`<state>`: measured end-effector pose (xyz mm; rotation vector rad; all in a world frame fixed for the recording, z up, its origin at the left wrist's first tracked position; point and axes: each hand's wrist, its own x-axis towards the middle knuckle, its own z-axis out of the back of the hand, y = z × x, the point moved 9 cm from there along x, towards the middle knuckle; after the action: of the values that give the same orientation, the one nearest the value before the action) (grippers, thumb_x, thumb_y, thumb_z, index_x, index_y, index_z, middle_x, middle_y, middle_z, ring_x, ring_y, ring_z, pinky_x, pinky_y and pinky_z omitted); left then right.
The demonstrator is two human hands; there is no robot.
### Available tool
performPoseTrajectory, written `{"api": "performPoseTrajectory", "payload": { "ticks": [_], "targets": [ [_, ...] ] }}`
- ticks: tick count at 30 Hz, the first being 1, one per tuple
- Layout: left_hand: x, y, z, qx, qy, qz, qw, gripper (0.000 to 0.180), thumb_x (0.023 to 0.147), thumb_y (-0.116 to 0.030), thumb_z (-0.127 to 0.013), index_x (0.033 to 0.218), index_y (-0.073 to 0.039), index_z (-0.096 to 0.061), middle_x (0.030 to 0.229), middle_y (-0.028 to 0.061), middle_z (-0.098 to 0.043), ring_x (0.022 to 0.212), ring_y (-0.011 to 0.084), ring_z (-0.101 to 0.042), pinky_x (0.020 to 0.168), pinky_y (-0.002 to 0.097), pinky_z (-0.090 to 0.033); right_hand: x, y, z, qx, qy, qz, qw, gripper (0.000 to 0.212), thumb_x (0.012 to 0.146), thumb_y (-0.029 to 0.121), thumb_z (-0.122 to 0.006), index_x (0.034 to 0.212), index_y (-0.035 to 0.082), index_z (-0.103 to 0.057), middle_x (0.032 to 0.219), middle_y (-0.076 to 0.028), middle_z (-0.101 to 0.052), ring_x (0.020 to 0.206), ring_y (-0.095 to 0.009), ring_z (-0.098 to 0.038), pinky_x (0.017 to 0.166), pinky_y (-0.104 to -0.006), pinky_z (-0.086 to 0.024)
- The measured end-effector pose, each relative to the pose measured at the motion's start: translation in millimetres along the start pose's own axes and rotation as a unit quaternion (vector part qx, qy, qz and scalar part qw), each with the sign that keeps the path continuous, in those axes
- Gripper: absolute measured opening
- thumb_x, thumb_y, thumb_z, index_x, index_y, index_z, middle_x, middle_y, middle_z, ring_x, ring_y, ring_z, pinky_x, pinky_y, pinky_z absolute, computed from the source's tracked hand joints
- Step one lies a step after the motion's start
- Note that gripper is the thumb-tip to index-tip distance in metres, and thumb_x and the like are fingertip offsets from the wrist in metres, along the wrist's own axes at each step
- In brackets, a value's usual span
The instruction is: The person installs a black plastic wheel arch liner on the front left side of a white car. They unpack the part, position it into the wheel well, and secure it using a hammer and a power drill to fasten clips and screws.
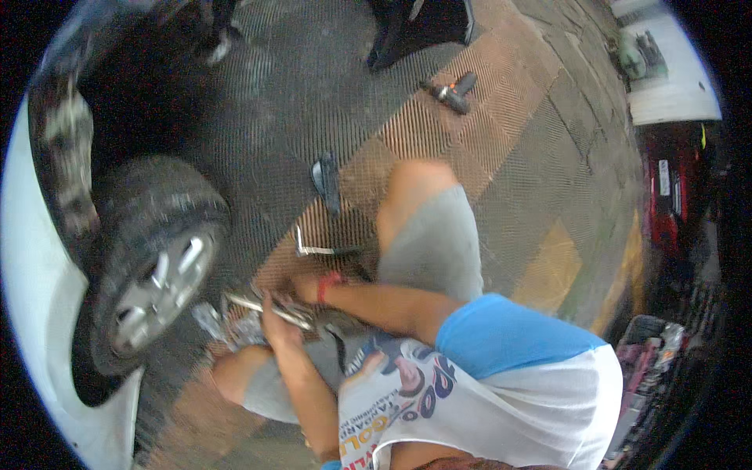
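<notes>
My left hand (pixel 278 327) is closed round a long, silvery metal piece (pixel 291 315), low between my knees. The blur hides what kind of part or tool it is. Right beside it, my right hand (pixel 304 287), with a red band at the wrist, reaches in from the other side. Its fingers are smeared, so its grip does not show. Crumpled clear plastic (pixel 210 323) lies by my left knee. Just beyond my right hand, an L-shaped silver tool (pixel 313 250) with a dark handle rests on the floor.
A car wheel (pixel 160 274) with a silver rim stands at the left, under a white car body (pixel 31 258). A dark blue object (pixel 325 182) and a cordless drill (pixel 452 95) lie farther off on ribbed floor tiles. A black panel (pixel 427 31) is beyond.
</notes>
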<state>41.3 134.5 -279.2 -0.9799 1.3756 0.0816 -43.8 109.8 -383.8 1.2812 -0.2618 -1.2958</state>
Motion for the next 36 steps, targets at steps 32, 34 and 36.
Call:
{"api": "performPoseTrajectory", "payload": {
  "ticks": [32,34,36],
  "targets": [
    [-463,-149,-157,0.864,-0.036,0.059,0.498,0.056,0.089,-0.035,-0.065,0.132,-0.002,-0.056,0.126,0.0299,-0.061,0.116,0.0456,-0.060,0.094,0.0515,-0.050,-921,-150,394,0.388,-0.218,-0.540,0.714,0.043,0.093,0.034,-0.065,0.124,0.004,-0.060,0.109,-0.016,-0.069,0.100,-0.028,-0.066,0.080,-0.0447,-0.054],
    [-495,-126,-177,0.875,-0.034,0.092,0.474,0.056,0.089,-0.037,-0.065,0.132,-0.002,-0.056,0.126,0.0293,-0.061,0.116,0.0445,-0.060,0.095,0.0509,-0.050,-933,-141,429,0.447,-0.207,-0.525,0.693,0.048,0.094,0.035,-0.064,0.132,0.006,-0.058,0.116,-0.018,-0.068,0.110,-0.030,-0.066,0.085,-0.0462,-0.054],
    [-519,-85,-199,0.872,-0.011,0.131,0.472,0.057,0.089,-0.038,-0.064,0.133,-0.003,-0.056,0.127,0.0287,-0.062,0.117,0.0434,-0.060,0.095,0.0504,-0.050,-967,-189,495,0.426,-0.261,-0.507,0.703,0.050,0.092,0.032,-0.067,0.133,0.006,-0.057,0.118,-0.021,-0.067,0.113,-0.033,-0.065,0.088,-0.0471,-0.053]
  ]
}}
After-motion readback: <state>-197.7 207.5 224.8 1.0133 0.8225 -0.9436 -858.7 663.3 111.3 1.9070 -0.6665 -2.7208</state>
